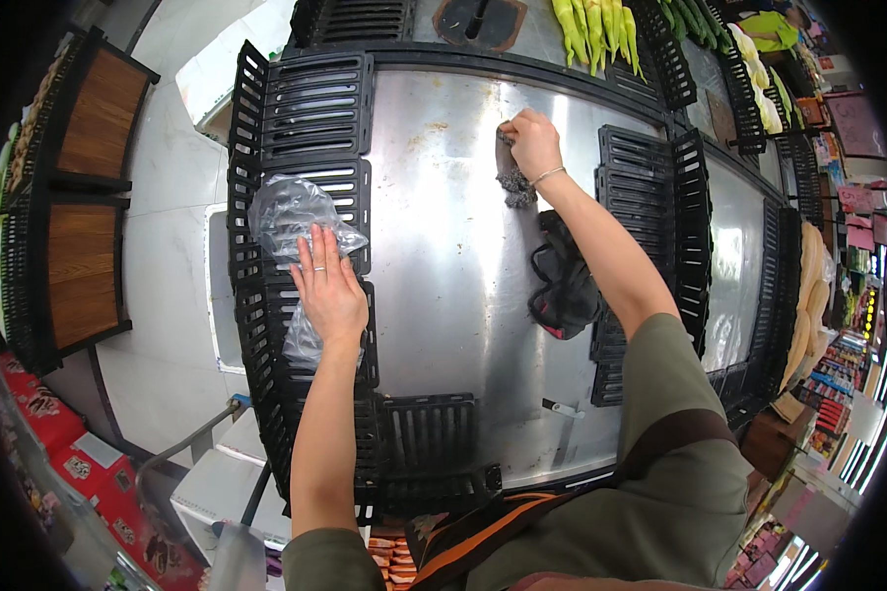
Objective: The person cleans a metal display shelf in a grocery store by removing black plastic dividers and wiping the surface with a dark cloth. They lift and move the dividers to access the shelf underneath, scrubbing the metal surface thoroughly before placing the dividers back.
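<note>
My left hand [329, 284] rests with its fingers extended on a clear plastic bag [292, 210], which lies over black slotted plastic racks [318, 140] at the left. Over the metal surface [429, 295] my right hand [534, 144] has its fingers closed on one end of a dark grey cloth [517, 185], whose ragged end lies on the metal. A black bag with loop handles [565, 288] sits below my right forearm, against the right-hand racks. Nearer my body, a small knife or scraper with a pale end [564, 408] lies on the metal. Brownish marks and specks dot the surface.
Upright black slotted dividers [691, 236] edge the display. Long green peppers [597, 29] lie at the top. White cartons [222, 487] and a metal cart handle [185, 436] are at the lower left. Wooden-fronted shelves [85, 266] stand across the aisle. A person in bright green [776, 31] is far off.
</note>
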Demonstrator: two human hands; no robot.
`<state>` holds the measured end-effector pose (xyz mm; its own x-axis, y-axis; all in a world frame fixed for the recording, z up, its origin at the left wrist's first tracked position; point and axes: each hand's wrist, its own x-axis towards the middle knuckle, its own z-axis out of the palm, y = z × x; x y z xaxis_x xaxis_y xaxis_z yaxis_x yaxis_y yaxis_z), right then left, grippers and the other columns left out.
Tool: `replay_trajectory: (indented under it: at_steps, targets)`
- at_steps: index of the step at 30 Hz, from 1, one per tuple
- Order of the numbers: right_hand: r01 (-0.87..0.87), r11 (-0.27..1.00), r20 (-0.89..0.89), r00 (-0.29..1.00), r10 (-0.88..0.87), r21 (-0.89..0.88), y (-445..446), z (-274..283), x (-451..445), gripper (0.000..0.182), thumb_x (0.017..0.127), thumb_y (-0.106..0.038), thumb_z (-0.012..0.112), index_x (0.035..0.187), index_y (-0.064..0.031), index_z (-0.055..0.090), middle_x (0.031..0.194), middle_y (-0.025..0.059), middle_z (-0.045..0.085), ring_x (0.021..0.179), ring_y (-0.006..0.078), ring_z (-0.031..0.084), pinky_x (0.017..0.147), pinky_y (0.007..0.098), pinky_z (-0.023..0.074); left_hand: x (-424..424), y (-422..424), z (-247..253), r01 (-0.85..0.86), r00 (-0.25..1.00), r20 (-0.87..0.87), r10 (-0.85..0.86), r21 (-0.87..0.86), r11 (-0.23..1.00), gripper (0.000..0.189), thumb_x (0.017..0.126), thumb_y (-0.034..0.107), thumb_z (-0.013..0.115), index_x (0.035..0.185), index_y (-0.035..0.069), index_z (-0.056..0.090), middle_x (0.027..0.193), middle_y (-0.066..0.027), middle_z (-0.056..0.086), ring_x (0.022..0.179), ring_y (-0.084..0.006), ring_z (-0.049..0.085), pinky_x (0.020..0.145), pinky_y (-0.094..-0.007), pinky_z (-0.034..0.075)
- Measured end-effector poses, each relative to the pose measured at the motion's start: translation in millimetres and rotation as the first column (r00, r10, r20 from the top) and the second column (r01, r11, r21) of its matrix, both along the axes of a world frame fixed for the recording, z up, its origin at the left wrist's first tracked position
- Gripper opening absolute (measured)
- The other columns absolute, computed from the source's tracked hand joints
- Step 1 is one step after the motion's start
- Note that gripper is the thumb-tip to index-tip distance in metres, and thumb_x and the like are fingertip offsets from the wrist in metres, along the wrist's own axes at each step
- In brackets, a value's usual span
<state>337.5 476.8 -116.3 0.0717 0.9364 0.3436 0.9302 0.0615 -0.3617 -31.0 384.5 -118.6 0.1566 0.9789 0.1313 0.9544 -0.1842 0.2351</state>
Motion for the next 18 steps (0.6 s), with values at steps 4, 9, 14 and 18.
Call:
replay_trajectory:
  at_steps: [4, 9, 14, 18]
  targets:
    - [-0.046, 0.996, -0.033, 0.998, 0.044, -0.070, -47.1, 2.2, -0.9, 0.015, 0.073, 0.006, 0.064, 0.080, -0.0033, 0.073, 0.079, 0.0126, 0.063, 0.083, 0.0328, 0.062, 0.074, 0.0402, 0.0519, -1.4, 1.2, 0.4, -0.029, 1.000, 0.012, 0.029, -0.002, 1.000, 0.052, 0.101, 0.022, 0.043, 0.151, 0.011, 0.037, 0.160, -0.0030, 0.029, 0.148, -0.0296, 0.024, 0.117, -0.0552, 0.023]
    - [-0.004, 1.000, -0.029, 1.000, 0.004, 0.002, 23.6, 6.5, 8.3, 0.018, 0.069, 0.007, 0.064, 0.079, -0.0042, 0.073, 0.083, 0.0125, 0.065, 0.085, 0.0338, 0.060, 0.077, 0.0421, 0.0510, 5.5, 2.5, 4.2, -0.015, 0.999, 0.036, 0.015, -0.007, 1.000, 0.051, 0.101, 0.022, 0.043, 0.150, 0.011, 0.038, 0.159, -0.0037, 0.031, 0.148, -0.0301, 0.025, 0.117, -0.0555, 0.023]
    - [-0.076, 0.988, 0.007, 0.997, 0.078, -0.131, -26.2, -1.6, -9.3, 0.015, 0.071, 0.003, 0.063, 0.078, -0.0066, 0.072, 0.081, 0.0127, 0.062, 0.087, 0.0333, 0.060, 0.075, 0.0437, 0.0501, -3.3, 1.5, 3.3, -0.044, 0.999, 0.030, 0.045, -0.031, 0.999, 0.050, 0.100, 0.021, 0.044, 0.149, 0.010, 0.041, 0.159, -0.0046, 0.031, 0.148, -0.0303, 0.026, 0.117, -0.0553, 0.022]
    - [-0.049, 0.998, 0.072, 0.996, 0.051, -0.030, 9.6, -2.2, 26.3, 0.017, 0.073, 0.003, 0.059, 0.078, -0.0064, 0.072, 0.083, 0.0124, 0.062, 0.087, 0.0338, 0.060, 0.076, 0.0448, 0.0492, 5.3, 2.1, 4.8, -0.026, 0.998, 0.049, 0.027, -0.031, 0.999, 0.050, 0.101, 0.021, 0.043, 0.150, 0.010, 0.040, 0.159, -0.0043, 0.031, 0.148, -0.0299, 0.025, 0.118, -0.0546, 0.021]
